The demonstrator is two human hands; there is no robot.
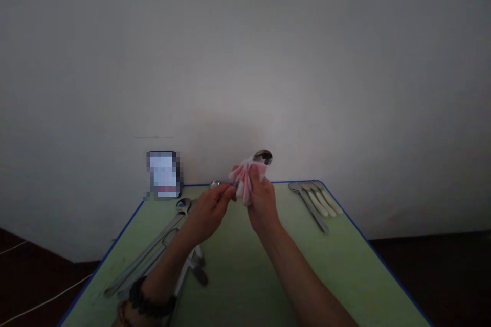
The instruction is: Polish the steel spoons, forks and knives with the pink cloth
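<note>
So, you've got the metal spoon (263, 157) up off the table (238, 276), by the middle of its far edge, its shiny bowl poking out past the pink-and-white cloth (247, 179). Your right hand (263, 199) is closed around that cloth, thumb on top, with the spoon's neck wrapped inside; your left hand (217, 207) is in a narrow pinch at what looks like the handle end, though the fingers hide most of it.

It should handle light and stiff, hardly fragile, but polished metal can turn slippery under soft cloth, so the bare handle is your firm hold and the neck your steadying point. The cloth itself looks thin and limp; keep it bunched in the palm.

Just beyond your left hand, a rounded metal piece (215, 183) shows at the far edge. Over by the far-right corner, a grey-handled utensil (314, 213) lies beside several cream-handled utensils (320, 203). Down the left side, long-handled utensils (143, 255) run partly under your left forearm, and a phone-like device (164, 173), blurred out, stands at the far-left corner.
</note>
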